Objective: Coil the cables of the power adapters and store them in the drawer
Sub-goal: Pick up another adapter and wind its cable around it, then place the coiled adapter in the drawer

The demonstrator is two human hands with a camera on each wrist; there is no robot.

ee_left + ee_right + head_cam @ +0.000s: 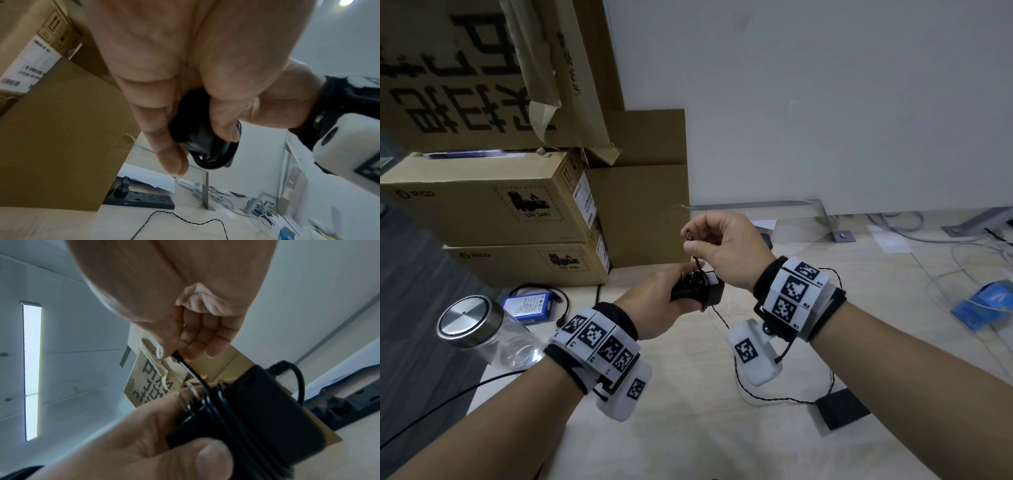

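Observation:
My left hand (654, 301) grips a black power adapter (709, 291) above the desk, its cable (224, 415) wound round the body in several turns. Just above it, my right hand (722, 245) pinches the plug end of that cable (689, 235) between thumb and forefinger, the short free length running taut down to the adapter. In the left wrist view the adapter (197, 142) shows between my curled fingers (164, 133). A second black adapter (842, 407) lies on the desk at the right, its thin twisted cable (774, 399) trailing loose. No drawer is in view.
Stacked cardboard boxes (493, 205) stand at the back left. A glass jar with a metal lid (472, 322) and a blue battery pack (530, 305) lie at the left. A black power strip (144, 199) sits behind the boxes. Blue packet (986, 305) and loose wires lie at the right.

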